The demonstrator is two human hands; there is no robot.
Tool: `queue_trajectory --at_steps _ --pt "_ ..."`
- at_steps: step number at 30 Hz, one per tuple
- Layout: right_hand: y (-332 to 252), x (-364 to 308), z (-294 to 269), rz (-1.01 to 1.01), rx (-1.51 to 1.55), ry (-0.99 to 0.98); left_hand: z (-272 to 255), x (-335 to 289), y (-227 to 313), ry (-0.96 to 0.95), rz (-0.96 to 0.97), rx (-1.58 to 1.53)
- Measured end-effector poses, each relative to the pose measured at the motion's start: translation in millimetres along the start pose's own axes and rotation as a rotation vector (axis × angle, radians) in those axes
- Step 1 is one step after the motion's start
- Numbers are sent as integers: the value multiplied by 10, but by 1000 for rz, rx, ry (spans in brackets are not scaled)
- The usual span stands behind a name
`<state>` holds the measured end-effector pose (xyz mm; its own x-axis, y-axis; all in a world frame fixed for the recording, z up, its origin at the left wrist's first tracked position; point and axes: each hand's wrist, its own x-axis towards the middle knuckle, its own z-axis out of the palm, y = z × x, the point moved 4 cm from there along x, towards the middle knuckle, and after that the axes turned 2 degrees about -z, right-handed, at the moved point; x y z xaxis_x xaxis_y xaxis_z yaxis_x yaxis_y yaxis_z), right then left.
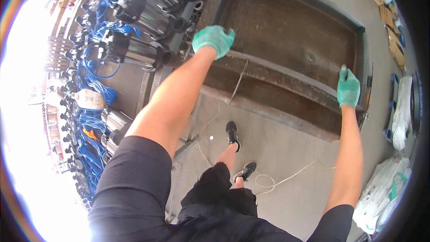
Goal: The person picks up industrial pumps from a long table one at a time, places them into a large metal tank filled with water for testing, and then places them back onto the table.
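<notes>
The left hand point(213, 41) and right hand point(348, 89) are gloved in green; the trough point(286, 22) is coloured rusty brown, the cables point(105, 92) blue, the sleeves point(134, 175) black.

Snug green gloves point(210, 38) with short cuffs cover the left hand point(215, 42) and the right hand point(349, 89). A plain black top point(210, 228) has short sleeves point(134, 175); below come loose black shorts point(206, 188) and dark low-cut shoes point(232, 132) with pale markings.
</notes>
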<state>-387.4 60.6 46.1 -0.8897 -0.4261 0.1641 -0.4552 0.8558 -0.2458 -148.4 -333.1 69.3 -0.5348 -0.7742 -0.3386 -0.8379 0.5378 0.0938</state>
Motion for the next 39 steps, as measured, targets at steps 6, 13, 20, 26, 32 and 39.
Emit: queue_trajectory --at_steps 6,13,20,26,32,39 --pt "66 402 105 53 15 -4 -12 344 157 11 -16 17" --pt "145 744 131 37 25 52 -109 583 346 17 50 -11" --pt "134 967 216 71 58 71 -212 802 466 -52 53 -68" --pt "172 1086 212 99 49 -11 -238 883 574 -72 55 -79" --pt "132 1085 183 61 31 -2 -251 861 616 -133 48 -73" --pt "115 1049 158 37 67 -20 -290 849 667 -140 16 -64"
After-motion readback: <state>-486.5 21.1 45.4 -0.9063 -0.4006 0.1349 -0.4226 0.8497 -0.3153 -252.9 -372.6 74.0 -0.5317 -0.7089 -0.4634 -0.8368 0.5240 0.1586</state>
